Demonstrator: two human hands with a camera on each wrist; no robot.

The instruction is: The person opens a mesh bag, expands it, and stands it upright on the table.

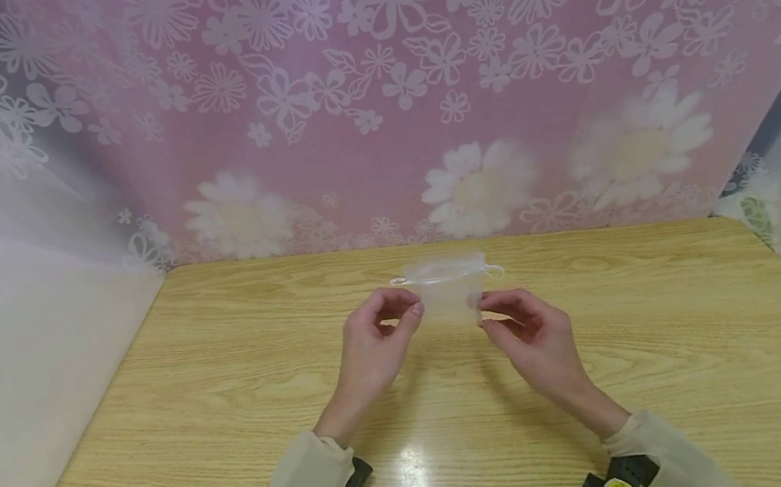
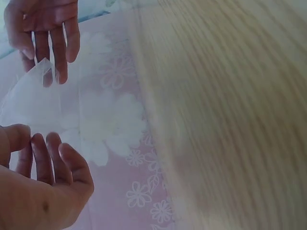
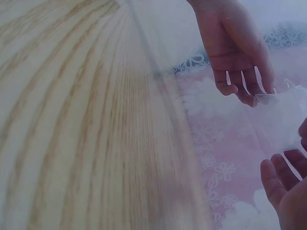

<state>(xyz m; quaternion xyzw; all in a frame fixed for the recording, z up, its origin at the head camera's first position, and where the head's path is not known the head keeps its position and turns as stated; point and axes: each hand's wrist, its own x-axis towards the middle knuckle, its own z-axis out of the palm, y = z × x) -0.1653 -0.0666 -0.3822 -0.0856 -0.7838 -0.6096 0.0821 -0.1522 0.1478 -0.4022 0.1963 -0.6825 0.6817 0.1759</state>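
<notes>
A small translucent drawstring pouch (image 1: 447, 290) is held up over the table, its drawstring line and cord loops on the far side from the person. My left hand (image 1: 374, 347) pinches its left edge between thumb and fingertips. At the opposite edge, my right hand (image 1: 543, 343) pinches the pouch near a lower corner. In the left wrist view, the sheer pouch (image 2: 36, 98) spans the gap between both hands, one corner pointed. The right wrist view shows the pouch (image 3: 278, 117) from the other side, thin enough to see through.
A wood-grain table (image 1: 237, 435) extends under both arms. Behind it hangs a pink curtain (image 1: 360, 139) with white flowers, and pale sheeting (image 1: 9, 275) flanks the left side. A black wrist device (image 1: 616, 483) with a yellow label sits at the right sleeve.
</notes>
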